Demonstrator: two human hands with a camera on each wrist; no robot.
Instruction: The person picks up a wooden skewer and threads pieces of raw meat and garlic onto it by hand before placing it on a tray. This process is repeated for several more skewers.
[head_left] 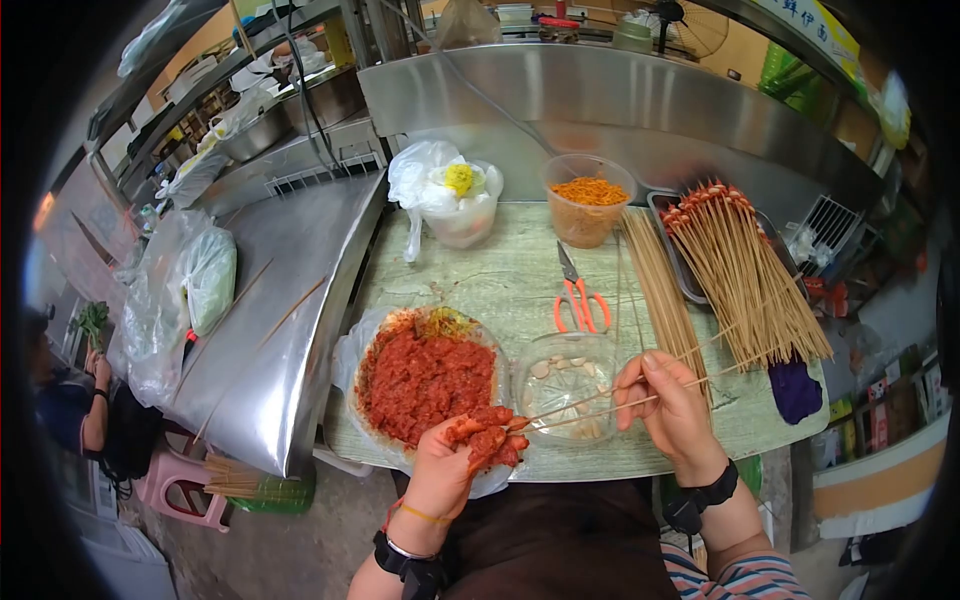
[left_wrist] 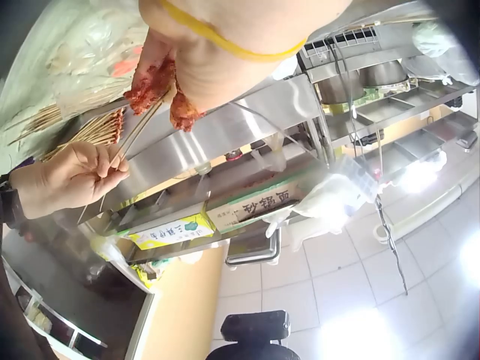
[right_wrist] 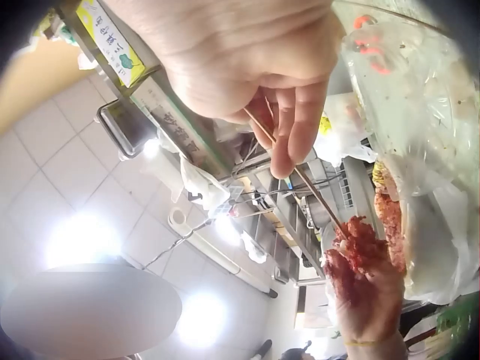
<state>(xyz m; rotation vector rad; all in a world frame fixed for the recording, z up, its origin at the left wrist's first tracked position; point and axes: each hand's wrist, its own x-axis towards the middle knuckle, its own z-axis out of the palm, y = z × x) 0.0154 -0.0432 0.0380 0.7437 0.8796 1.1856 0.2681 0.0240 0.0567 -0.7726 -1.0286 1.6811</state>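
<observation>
We identify a pink stool (head_left: pixel 152 487) beside the steel counter (head_left: pixel 300 222), plastic bags (head_left: pixel 209 272) upon it, a fan (head_left: pixel 699 30) at the rear, and a printed sign (head_left: pixel 812 32) at upper right.

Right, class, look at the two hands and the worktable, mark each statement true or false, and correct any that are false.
1. The left hand holds red-coated pieces. True.
2. The right hand is gripping the scissors. False: it pinches thin sticks, while the scissors lie on the table.
3. The red mixture is to the right of the clear container. False: it is to the left of the clear container, as the person sees it.
4. The scissors lie beyond the clear container from the person. True.
5. The red ends of the bundled skewers point towards the person. False: the bundled skewers have their red ends on the far side.
</observation>
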